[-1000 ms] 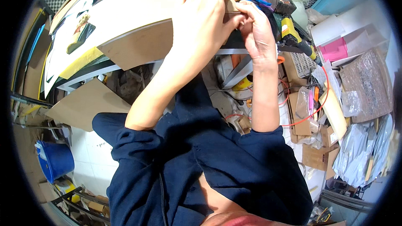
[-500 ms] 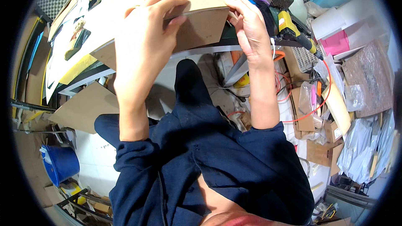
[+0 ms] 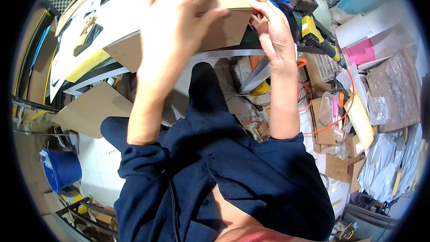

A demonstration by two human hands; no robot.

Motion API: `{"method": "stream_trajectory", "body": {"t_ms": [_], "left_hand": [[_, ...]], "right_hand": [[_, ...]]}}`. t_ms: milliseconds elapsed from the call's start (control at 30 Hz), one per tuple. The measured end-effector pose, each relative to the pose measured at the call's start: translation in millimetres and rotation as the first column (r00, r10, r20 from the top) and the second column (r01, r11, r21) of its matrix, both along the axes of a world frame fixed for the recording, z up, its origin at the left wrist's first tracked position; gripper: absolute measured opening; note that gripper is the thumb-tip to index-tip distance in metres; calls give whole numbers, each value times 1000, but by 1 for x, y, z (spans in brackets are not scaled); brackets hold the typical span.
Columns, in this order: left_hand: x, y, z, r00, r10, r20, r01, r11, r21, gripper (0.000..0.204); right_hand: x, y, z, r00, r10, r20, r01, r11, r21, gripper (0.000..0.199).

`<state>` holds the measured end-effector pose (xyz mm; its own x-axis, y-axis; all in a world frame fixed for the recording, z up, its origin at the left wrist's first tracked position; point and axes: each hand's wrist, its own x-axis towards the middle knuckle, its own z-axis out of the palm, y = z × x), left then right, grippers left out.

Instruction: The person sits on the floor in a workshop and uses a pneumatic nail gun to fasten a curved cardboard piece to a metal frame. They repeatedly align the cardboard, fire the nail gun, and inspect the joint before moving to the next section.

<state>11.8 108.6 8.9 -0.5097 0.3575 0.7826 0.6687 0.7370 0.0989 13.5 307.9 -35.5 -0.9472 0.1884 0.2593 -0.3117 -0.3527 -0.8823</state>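
Cardboard box (image 3: 210,13) between both hands

A blue bucket (image 3: 62,169) stands low left; pink paper (image 3: 361,52) lies right.

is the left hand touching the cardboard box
Touching: the head view shows the left hand lying flat on the brown cardboard box, fingers curled over its front edge with no gap.

We see a plain brown cardboard sheet (image 3: 210,0), navy sleeves (image 3: 277,170), blue bucket (image 3: 62,168), pink box (image 3: 360,53), yellow-and-black power tool (image 3: 313,31), orange cable (image 3: 345,107).
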Motion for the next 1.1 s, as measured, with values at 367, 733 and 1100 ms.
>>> {"method": "stream_trajectory", "body": {"t_ms": [367,733,1100], "left_hand": [[34,-148,-15,948,262,182,-306,906,291,34],[4,-60,-28,981,14,-195,4,996,93,30],[6,-70,-36,941,-47,-335,157,937,311,11]], "right_hand": [[9,-7,-3,975,-222,-22,222,959,176,33],[8,-13,-1,972,-234,-21,234,958,166,25],[10,-17,0,960,-280,-17,278,942,189,26]]}}
